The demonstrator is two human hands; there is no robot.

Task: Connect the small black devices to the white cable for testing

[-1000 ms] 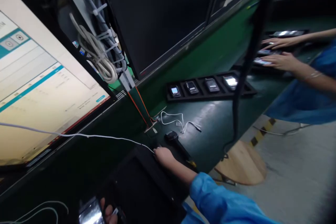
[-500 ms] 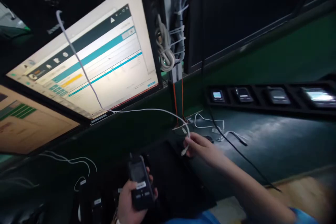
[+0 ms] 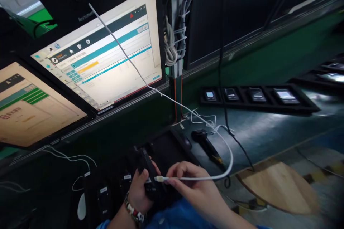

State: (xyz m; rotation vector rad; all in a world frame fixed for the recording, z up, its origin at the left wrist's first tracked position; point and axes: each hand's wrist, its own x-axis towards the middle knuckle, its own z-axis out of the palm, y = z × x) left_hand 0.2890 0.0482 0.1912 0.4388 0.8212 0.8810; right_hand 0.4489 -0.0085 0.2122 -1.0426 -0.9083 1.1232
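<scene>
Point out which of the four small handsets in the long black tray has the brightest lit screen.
The rightmost handset in the long black tray: its screen glows widest and palest. The leftmost handset shows a small bluish glow; the two middle handsets look dimmer.

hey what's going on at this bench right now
A person at a dark green workbench holds a small black handheld device in the left hand. The right hand pinches the plug end of a white cable right at the device's side; whether it is seated cannot be told. The cable loops up across a lit monitor. A black barcode scanner lies on the bench, and a black tray farther along holds four similar devices.
</scene>
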